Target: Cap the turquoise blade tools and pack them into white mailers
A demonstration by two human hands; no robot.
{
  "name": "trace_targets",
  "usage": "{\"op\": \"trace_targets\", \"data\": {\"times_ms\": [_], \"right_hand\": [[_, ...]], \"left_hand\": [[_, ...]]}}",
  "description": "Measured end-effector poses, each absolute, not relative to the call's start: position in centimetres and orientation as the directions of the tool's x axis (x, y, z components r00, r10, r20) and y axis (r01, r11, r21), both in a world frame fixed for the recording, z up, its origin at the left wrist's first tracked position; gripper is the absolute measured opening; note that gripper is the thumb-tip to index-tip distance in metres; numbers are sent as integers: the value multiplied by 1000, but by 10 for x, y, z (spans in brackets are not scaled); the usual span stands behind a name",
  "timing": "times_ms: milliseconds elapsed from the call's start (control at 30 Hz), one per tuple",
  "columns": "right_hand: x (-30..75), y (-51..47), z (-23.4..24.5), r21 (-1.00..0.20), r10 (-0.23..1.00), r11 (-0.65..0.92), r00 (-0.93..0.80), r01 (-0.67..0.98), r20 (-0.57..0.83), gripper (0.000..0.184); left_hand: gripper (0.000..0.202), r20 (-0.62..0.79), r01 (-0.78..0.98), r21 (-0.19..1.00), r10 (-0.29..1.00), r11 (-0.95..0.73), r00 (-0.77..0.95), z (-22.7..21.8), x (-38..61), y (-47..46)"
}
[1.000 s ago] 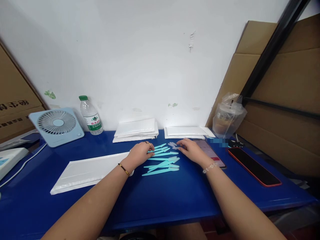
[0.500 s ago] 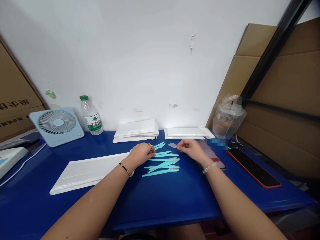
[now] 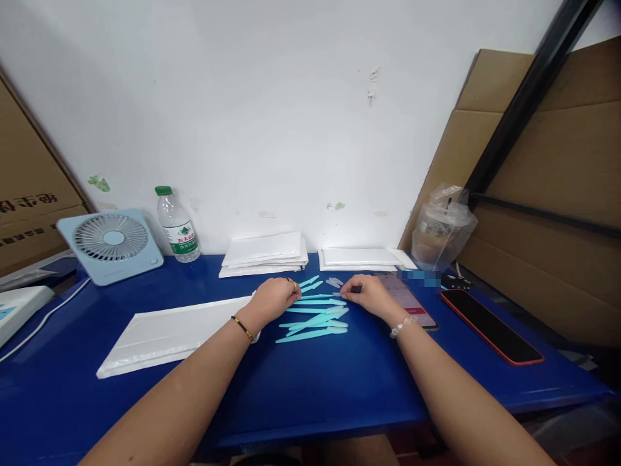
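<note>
Closest, a glossy blue table [image 3: 310, 395], stretching back to the wall. On it, in the middle, loose turquoise sticks [image 3: 313, 334], slim and crossing in places, with long axes mostly left to right, some slanting away at the right end. Just beyond, between both hands, one held stick [image 3: 317, 296], nearly parallel to the near edge, tip pointing right. In the left hand [image 3: 272, 301], fingers pinched on its left end; in the right hand [image 3: 371, 294], thumb and fingertips closed on a small clear sleeve [image 3: 336, 294] at or near the tip, contact too small to tell. To the left, a white padded envelope [image 3: 174, 333]; to the right, a dark phone [image 3: 492, 327] and a lit phone [image 3: 407, 304]. At the back, a blue fan [image 3: 114, 239], bottle [image 3: 178, 226], white packets [image 3: 264, 252] and bagged cup [image 3: 441, 230]. Farthest, a scuffed white wall [image 3: 301, 116], flanked by cardboard [image 3: 557, 149].
</note>
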State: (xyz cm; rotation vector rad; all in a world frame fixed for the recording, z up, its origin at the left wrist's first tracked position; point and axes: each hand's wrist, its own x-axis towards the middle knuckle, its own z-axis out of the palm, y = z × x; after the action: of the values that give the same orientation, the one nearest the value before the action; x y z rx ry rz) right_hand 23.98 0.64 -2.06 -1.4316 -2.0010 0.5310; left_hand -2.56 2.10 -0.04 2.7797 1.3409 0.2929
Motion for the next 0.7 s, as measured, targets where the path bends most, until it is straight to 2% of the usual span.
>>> {"op": "trace_targets", "data": {"times_ms": [167,333,400,533,700], "right_hand": [[234,7,-24,-644,925,380,-283,664,254,12],[231,2,-20,-644,894,434,-389,630,221,13],[233,2,-19,-636,899,430,-364,641,242,15],[233,11,-23,-528,903,394,-211,752,375,19],[224,30,-27,-389,884,440,-316,809,345,13]], "left_hand": [[21,153,756,144,770,-638,620,1,-23,19],[23,117,695,237,730,-679,674,0,-17,13],[23,113,708,254,747,-659,655,0,-17,14],[22,209,790,216,817,-574,537,-3,-25,21],[17,212,810,143,817,-569,537,-8,-31,32]]}}
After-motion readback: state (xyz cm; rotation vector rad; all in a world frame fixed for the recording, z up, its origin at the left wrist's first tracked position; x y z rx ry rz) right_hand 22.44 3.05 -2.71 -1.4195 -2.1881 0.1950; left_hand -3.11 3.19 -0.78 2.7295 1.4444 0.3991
